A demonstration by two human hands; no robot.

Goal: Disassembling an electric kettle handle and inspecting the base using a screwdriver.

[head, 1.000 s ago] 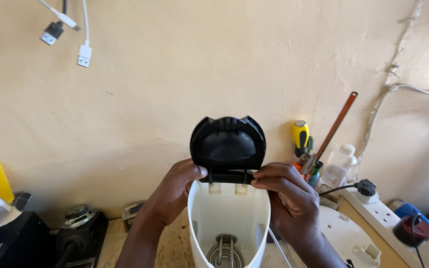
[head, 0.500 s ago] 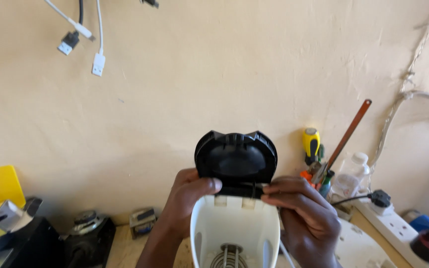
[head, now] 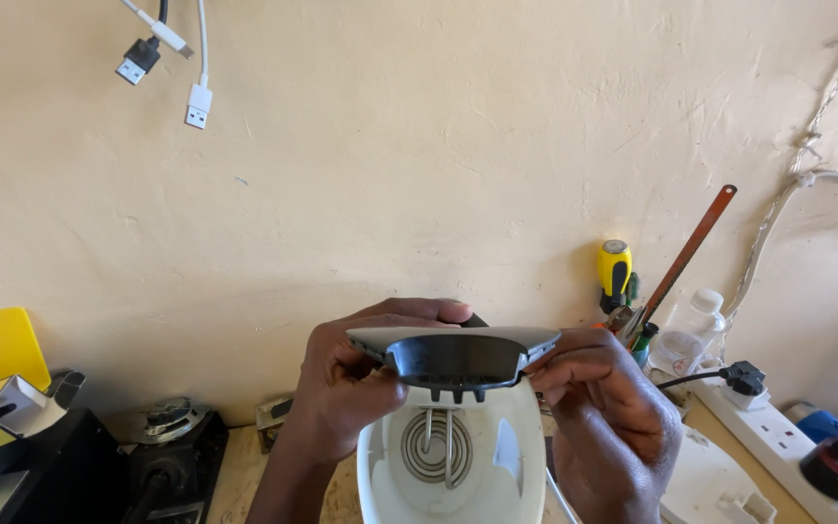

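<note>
Both hands grip a dark grey kettle lid [head: 453, 354] edge-on above the open white electric kettle [head: 453, 466]: left hand [head: 356, 383] clasps its left end, right hand [head: 608, 417] pinches the right. The lid seems detached from the kettle.

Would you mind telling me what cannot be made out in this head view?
- Kettle body: lower part cut off by the bottom edge.
- Lid: its ends covered by the left hand and right hand.
- Heating coil: partly hidden behind the lid.
</note>
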